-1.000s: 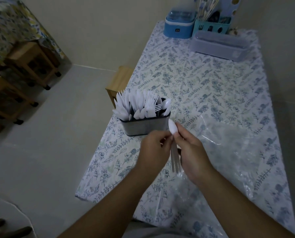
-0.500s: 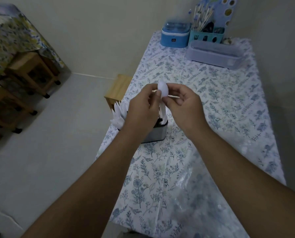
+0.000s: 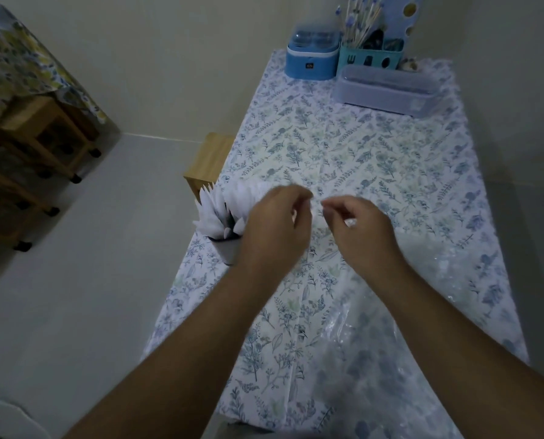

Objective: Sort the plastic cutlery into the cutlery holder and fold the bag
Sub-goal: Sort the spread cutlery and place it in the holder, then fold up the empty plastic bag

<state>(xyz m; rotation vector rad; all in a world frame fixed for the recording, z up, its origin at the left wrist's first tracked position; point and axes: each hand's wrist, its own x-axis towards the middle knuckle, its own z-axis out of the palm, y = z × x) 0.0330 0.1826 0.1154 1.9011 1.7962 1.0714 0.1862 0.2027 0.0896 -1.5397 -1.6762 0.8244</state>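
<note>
The grey cutlery holder stands near the table's left edge, packed with white plastic cutlery. My left hand hovers right over it with fingers loosely curled, hiding its right half, and nothing shows in that hand. My right hand is a short gap to the right, fingers curled. A small white bit shows at its thumb; motion blur hides whether it is held. The clear plastic bag lies crumpled on the table under my right forearm.
The floral tablecloth covers a long table. At the far end stand a blue box, a teal organiser and a grey lidded box. A wooden stool sits by the left edge.
Both hands pinched one white spoon above the holder; now they have dropped lower, parted, and the spoon is no longer seen between them.
</note>
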